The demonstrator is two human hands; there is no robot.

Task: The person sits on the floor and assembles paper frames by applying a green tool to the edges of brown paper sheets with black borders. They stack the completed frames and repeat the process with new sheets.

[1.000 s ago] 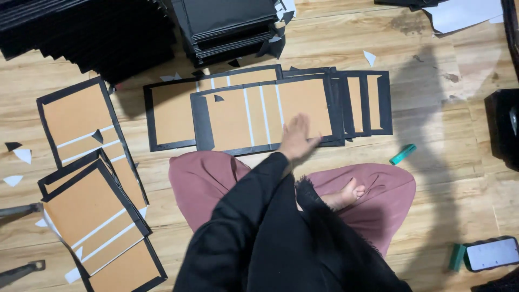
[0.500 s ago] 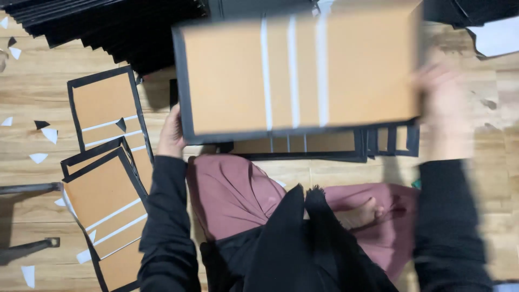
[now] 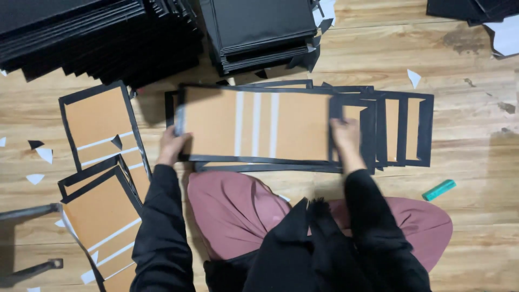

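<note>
Cardboard panel: one brown board (image 3: 254, 125) with black taped edges and three white strips across its middle is held flat, just above the lap and over a row of similar boards on the wooden floor (image 3: 476, 140).
Left hand: the left hand (image 3: 172, 147) is closed on the left short edge of the cardboard panel, fingers tucked under it and thumb on top.
Right hand: the right hand (image 3: 346, 138) is pressed on the right end of the cardboard panel, fingers lying over its black edge; a grip is shown, though the fingertips are blurred.
Boards beneath: a fanned row of black-framed boards (image 3: 403, 130) is seen sticking out to the right of the cardboard panel; about four can be counted, the exact number cannot be told.
Boards to the left: four overlapping brown boards (image 3: 100, 124) with white strips are laid left of the cardboard panel.
Black stacks: two piles of black sheets (image 3: 92, 38) are set beyond the cardboard panel, one broad and one narrower.
Small item: one teal marker-like object (image 3: 439, 190) is lying well to the right of the cardboard panel.
Scraps: several white paper offcuts (image 3: 414, 78) are scattered around the cardboard panel.
</note>
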